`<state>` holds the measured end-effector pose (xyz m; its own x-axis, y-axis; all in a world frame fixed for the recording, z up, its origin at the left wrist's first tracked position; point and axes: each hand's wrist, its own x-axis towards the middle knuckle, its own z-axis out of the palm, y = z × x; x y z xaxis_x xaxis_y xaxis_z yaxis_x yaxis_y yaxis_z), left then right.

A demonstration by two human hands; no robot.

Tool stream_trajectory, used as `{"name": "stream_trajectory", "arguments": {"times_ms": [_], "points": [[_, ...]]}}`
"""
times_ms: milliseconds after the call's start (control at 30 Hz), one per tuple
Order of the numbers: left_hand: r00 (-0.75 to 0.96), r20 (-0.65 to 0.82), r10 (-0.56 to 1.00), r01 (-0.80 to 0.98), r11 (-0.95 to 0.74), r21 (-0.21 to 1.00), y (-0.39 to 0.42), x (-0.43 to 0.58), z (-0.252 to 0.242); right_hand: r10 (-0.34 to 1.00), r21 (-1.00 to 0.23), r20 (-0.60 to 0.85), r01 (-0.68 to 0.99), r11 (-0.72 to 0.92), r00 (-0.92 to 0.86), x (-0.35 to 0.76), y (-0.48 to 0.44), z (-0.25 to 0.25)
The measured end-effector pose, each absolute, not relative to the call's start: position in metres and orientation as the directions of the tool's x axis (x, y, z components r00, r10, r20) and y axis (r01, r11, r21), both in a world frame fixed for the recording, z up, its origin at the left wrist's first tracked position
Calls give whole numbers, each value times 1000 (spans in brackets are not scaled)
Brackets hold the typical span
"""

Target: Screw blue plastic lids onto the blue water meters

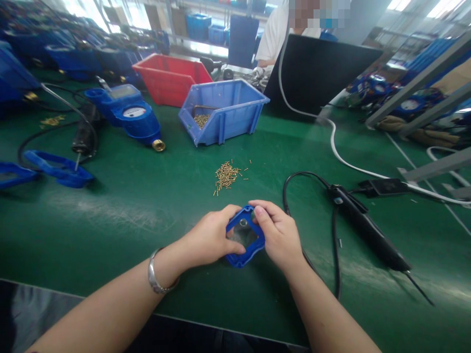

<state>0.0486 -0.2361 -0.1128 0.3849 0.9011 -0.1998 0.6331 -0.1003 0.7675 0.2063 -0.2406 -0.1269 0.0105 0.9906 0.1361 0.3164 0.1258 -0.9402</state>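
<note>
We held the blue frame [236, 261] low over the near middle of the bench [147, 220], on the near side of a loose pile of brass-coloured screws [226, 175]. Our left grip [208, 238] was closed on its left edge, thumb laid across the inner face; our right grip [279, 235] pinched its far right side. We judged three faults possible. A slack pinch on the right could have let the frame tilt or slip. A sweep of either hand toward the far side could have scattered the screws, which lay unboxed. The black cable [284, 190] ran close to our right forearm, so a snag could have dragged the power screwdriver [364, 225], whose bit pointed near and right.
</note>
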Motion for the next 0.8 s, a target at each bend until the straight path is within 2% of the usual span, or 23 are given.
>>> {"name": "stream_trajectory", "arguments": {"times_ms": [133, 333, 433, 500, 633, 667, 733, 800], "points": [[329, -186, 926, 616, -61, 785, -235, 49, -117, 990, -933, 142, 333, 132, 5, 205, -241, -127], [323, -55, 945, 586, -154, 796, -234, 50, -123, 990, -936, 137, 324, 134, -13, 204, -242, -130], [294, 7, 956, 461, -148, 875, -232, 47, -120, 990, -940, 138, 313, 133, -9, 204, -242, -130], [213, 62, 975, 400, -145, 905, -228, 41, -118, 993, -949, 120, 294, 112, 9, 206, -241, -131], [-95, 153, 984, 464, -93, 881, -215, 24, -116, 998, -983, 45, 182, 34, 54, 209, -239, -132], [-147, 145, 979, 404, -74, 912, -212, 22, -116, 998, -989, 32, 149, 23, 57, 210, -238, -133], [-163, 56, 985, 157, -30, 987, -210, 21, -116, 998, -995, 21, 94, 16, 56, 211, -238, -134], [-47, -133, 990, -103, 128, 986, -211, 25, -114, 998, -998, 28, 56, 25, 52, 211, -237, -135]]}}
